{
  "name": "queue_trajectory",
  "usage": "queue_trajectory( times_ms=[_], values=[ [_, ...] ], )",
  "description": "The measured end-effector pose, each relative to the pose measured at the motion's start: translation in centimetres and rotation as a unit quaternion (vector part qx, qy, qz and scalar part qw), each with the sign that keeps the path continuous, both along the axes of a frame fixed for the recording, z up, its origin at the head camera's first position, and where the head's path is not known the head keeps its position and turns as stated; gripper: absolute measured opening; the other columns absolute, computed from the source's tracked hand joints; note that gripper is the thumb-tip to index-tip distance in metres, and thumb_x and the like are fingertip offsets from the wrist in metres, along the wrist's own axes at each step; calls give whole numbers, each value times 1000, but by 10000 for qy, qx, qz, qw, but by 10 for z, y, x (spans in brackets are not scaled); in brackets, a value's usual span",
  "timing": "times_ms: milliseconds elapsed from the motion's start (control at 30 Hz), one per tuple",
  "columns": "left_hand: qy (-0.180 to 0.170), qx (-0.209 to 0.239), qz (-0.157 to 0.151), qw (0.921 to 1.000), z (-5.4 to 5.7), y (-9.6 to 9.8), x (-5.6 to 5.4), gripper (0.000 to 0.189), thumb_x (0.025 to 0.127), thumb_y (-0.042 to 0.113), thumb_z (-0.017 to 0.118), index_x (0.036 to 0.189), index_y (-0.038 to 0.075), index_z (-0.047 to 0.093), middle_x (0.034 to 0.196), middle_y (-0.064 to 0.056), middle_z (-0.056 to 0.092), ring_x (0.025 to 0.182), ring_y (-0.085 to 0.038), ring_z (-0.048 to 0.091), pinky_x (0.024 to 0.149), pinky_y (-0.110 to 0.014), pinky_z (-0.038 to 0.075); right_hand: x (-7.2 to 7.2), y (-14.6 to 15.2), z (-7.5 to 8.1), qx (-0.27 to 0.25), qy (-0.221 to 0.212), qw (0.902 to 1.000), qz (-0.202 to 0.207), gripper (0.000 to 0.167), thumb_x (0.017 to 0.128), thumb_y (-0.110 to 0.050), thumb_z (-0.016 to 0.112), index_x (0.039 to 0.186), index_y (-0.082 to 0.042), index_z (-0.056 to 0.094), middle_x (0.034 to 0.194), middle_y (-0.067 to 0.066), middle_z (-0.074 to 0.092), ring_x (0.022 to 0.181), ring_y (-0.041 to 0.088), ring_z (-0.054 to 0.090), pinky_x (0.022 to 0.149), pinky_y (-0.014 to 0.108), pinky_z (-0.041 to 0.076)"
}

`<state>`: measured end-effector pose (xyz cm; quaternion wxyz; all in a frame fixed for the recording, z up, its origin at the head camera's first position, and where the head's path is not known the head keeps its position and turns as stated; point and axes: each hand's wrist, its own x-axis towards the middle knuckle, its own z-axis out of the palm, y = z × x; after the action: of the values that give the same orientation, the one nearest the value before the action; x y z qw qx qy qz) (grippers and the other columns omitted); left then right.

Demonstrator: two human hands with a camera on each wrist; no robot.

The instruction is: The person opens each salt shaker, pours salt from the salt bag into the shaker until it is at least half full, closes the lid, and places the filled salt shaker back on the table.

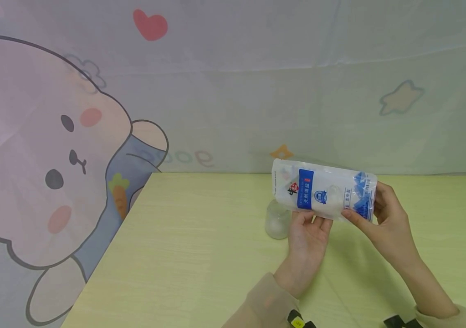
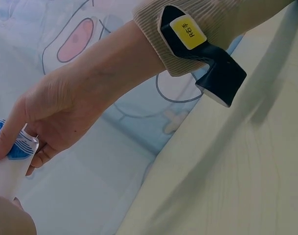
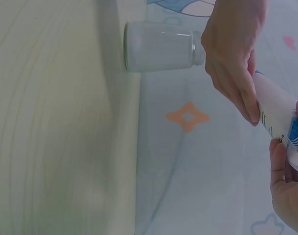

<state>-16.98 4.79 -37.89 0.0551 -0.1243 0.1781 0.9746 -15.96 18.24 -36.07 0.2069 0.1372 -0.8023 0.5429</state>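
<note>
A white and blue pouch of salt [image 1: 327, 189] is held lengthwise above the table, tilted slightly down toward the right. My right hand [image 1: 392, 228] grips its right end, thumb on the printed front and fingers behind. From below, my left hand [image 1: 308, 237] holds the pouch's lower edge near the middle, its fingers partly hidden behind it. A small clear glass jar [image 1: 277, 223] stands on the table just left of my left hand, partly covered by the pouch. The right wrist view shows the jar [image 3: 158, 46] upright without a visible lid; its contents are hard to make out.
The pale wooden table [image 1: 200, 246] ends at a hanging cloth backdrop [image 1: 233, 91] printed with cartoon figures. Black wrist mounts [image 1: 296, 319] sit on the sleeves.
</note>
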Motion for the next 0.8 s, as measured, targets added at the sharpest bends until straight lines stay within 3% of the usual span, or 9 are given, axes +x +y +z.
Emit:
queue_trajectory(
  times_ms=[367, 800],
  values=[
    [-55, -75, 15, 10000, 0, 1, -1, 49, 85, -6, 41, 131, 10, 44, 127, -13, 57, 116, -24, 59, 103, -38, 49, -1, 0, -1, -86, 59, 9999, -85, 69, 79, 10, 70, 139, -9, 43, 114, -23, 61, 93, -1, 60, 77, 6, 49],
    [0, 50, -61, 10000, 2, -2, 1, 53, 84, 2, 49, 135, 12, 41, 131, -15, 55, 118, -26, 60, 102, -38, 50, 0, -4, -1, -160, 195, 9995, -203, 66, 78, 14, 69, 137, -6, 44, 111, -23, 62, 88, -1, 60, 72, 7, 51]
  ],
)
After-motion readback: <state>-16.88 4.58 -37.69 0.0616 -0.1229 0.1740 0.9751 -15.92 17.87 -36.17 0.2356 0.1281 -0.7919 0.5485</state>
